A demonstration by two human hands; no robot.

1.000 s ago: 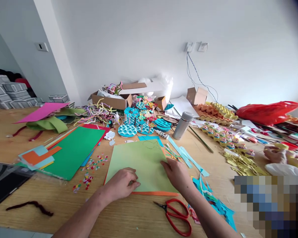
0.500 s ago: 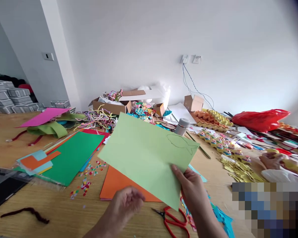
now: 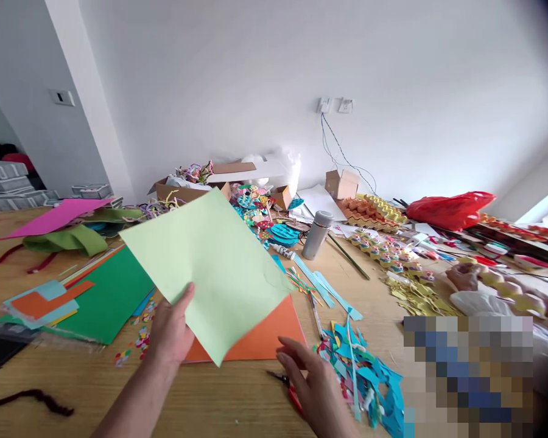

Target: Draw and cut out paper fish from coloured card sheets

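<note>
My left hand (image 3: 170, 331) grips the lower left edge of a light green sheet of paper (image 3: 214, 261), thumb on top. The sheet is held tilted above the table, and a faint pencil line shows near its right corner. Beneath it lies orange paper (image 3: 274, 334), partly covered. My right hand (image 3: 314, 380) holds nothing, its fingers bent and apart, just right of the sheet's lower edge. It hovers over red-handled scissors (image 3: 295, 400), hiding most of them; the dark blade tip shows.
Blue paper scraps (image 3: 386, 389) lie on the right beside a pen (image 3: 316, 316). A grey flask (image 3: 318, 235) stands behind. Green paper (image 3: 114, 304) and confetti (image 3: 141, 340) are on the left. At far right, another person's hand (image 3: 463, 275) holds a yellow egg-carton strip (image 3: 506, 289).
The light green sheet has passed from my right hand to my left and turned, moving left. My right hand has let go and come down over the scissors. The view has shifted right.
</note>
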